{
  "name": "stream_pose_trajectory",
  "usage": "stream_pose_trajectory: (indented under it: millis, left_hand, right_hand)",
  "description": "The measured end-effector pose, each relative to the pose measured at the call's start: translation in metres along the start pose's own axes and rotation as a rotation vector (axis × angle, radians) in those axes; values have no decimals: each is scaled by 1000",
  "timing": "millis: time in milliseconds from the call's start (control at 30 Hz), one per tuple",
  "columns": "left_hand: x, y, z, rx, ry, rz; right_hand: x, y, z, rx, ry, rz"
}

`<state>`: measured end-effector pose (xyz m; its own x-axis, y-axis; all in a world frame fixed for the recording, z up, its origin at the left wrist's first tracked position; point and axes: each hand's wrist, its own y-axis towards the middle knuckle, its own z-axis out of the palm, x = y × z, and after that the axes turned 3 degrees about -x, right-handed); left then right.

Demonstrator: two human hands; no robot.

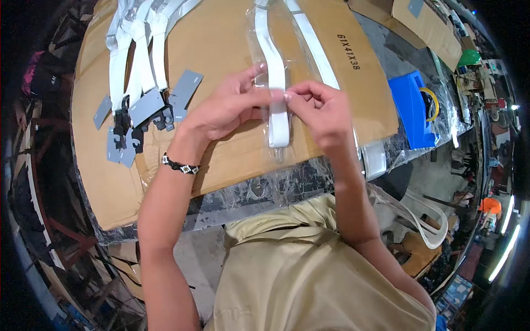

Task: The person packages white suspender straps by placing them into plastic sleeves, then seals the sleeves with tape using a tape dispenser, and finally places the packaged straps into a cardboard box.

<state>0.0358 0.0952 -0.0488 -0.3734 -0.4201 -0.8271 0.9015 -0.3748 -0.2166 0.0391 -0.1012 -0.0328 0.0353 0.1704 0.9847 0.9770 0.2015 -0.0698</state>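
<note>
Nearest the camera: a beige shirt (pixel 309 276), and a black-and-white beaded bracelet (pixel 180 165) on the left wrist.

Left hand (pixel 226 107): fingers closed. The thumb and fingertips pinch the white strap (pixel 279 118) from its left side, at about mid-height of the visible length.

Right hand (pixel 323 113): fingers curled in. The thumb and forefinger tips meet the strap's right edge, directly opposite the left hand's pinch. The two grips nearly touch across the strap.

The strap runs roughly upright between the hands. Its lower end hangs free below both grips and its upper length extends away from the person. It sits inside a clear plastic sleeve (pixel 264 49), whose bottom edge shows just below the strap's end. Whether the fingers bear on the film alone or on the strap through it cannot be told.

Beneath the hands lies a cardboard sheet (pixel 221 44) printed "61X41X38", resting on a film-covered table (pixel 265 190). A second strap (pixel 317 52) lies just right of the held one.

Far left on the cardboard: a bundle of white straps (pixel 138 66) with grey tags (pixel 185 88) and black clips. Far right: a blue box (pixel 408 107) and, beyond it, a green helmet (pixel 469 57).
</note>
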Motion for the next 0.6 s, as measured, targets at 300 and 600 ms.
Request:
stream_pose_trajectory:
  millis: [300,600]
  left_hand:
    - [-9,-3,8,-60,41,-39]
    - [-2,2,12,-54,-13,-30]
  right_hand:
    - [-9,6,-1,-76,-87,21]
    - [-17,22,-3,17,169,109]
